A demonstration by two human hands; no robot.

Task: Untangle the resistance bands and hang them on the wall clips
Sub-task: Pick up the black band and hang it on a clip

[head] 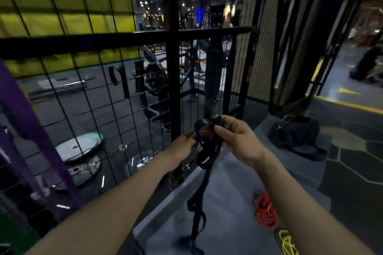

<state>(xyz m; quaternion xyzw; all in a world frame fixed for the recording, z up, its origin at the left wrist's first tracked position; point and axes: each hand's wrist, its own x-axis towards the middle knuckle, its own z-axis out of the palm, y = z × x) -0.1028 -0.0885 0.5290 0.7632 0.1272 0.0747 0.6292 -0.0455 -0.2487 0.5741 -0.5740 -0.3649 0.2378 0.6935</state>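
Head view, the only one supplied: we find both hands raised in front of a black wire mesh panel (116,97), working on a black band (204,147). The left hand (182,147) has its fingers closed on the bundle from the left side, though blur hides how they lie. The right hand (238,141) pinches the knotted upper part with curled fingers and thumb. The rest of the black band hangs straight down between the forearms toward the grey floor (228,182), with a twisted section partway along it. We judge it not yet untangled. A red band (265,211) lies in a loose heap on the floor at lower right, with a yellow band (287,242) just beside it; both await handling. A purple strip (24,122) hangs at the left edge; whether it is a hung band we cannot tell. No wall clips are identifiable. A dark bag (296,132) sits on the floor at right. We assess the task as in an early stage.
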